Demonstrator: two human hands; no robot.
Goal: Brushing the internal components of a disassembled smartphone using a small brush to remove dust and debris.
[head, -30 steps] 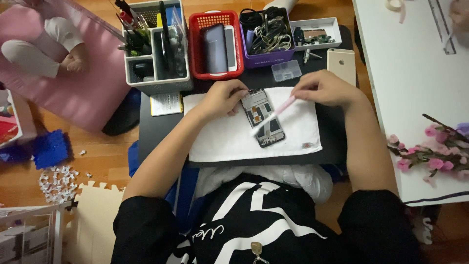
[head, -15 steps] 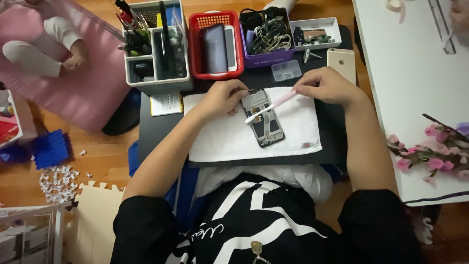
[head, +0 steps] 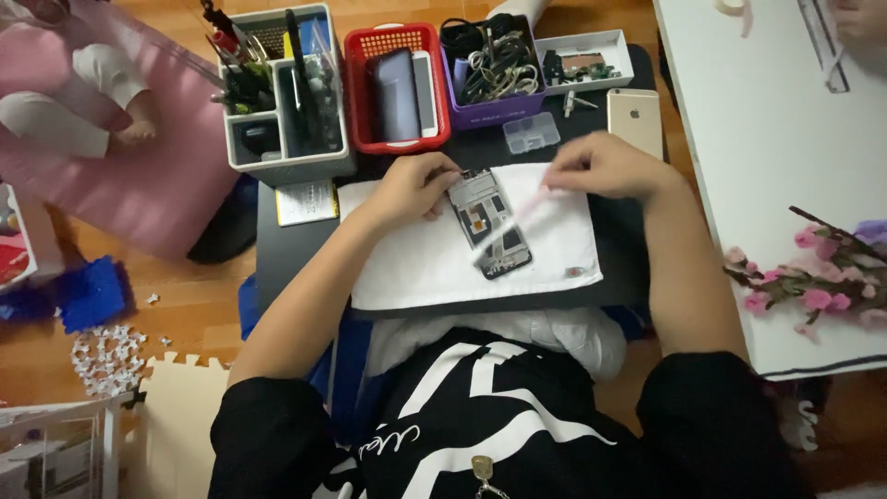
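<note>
Warm dim light, slight motion blur

Home phone-repair corner on a wooden floor, small black desk point(head: 296, 259) with white towel point(head: 416, 268), tool organiser point(head: 282, 139) and red basket point(head: 365, 92) of parts along its far edge, pink mat point(head: 157, 176), foam floor tiles point(head: 176, 425).

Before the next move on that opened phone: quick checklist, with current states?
1. Left hand steadies the opened phone at its top edge: ok.
2. Right hand grips the pink tool: ok.
3. Tool tip seated on the phone: cannot tell, blurred.
4. Phone lies fully on the white cloth: ok.
5. Small loose part sits near the cloth's right edge: not ok.
6. Clear parts box within reach: ok.
</note>
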